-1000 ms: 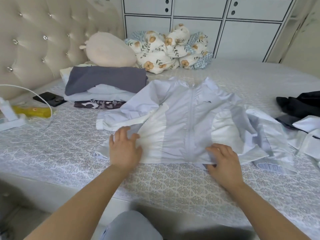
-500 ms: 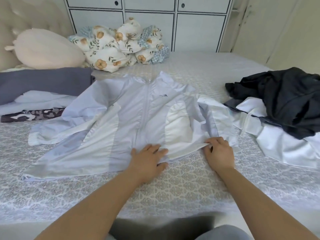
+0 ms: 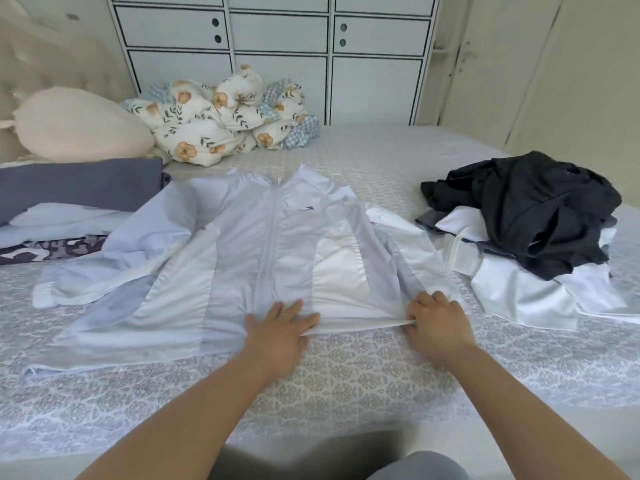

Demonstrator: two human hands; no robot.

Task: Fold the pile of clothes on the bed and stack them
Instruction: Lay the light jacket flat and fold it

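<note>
A pale blue and white zip jacket (image 3: pixel 249 258) lies spread face up on the bed (image 3: pixel 346 375), collar away from me. My left hand (image 3: pixel 277 334) presses flat with straight fingers on the jacket's hem near the zip. My right hand (image 3: pixel 438 329) pinches the hem's right corner and holds it taut. A stack of folded clothes (image 3: pixel 69 202) with a grey piece on top sits at the left. An unfolded pile of black and white clothes (image 3: pixel 526 230) lies at the right.
A cream pillow (image 3: pixel 79 126) and a bunched flower-print quilt (image 3: pixel 221 119) lie at the bed's far side, before white cabinets (image 3: pixel 277 53). A tufted headboard (image 3: pixel 41 64) is at far left. My knee (image 3: pixel 415 465) shows at the bottom edge.
My left hand slid right along the hem from the jacket's left side to the zip. My right hand moved right to the hem corner and pinched it. The view swung right.
</note>
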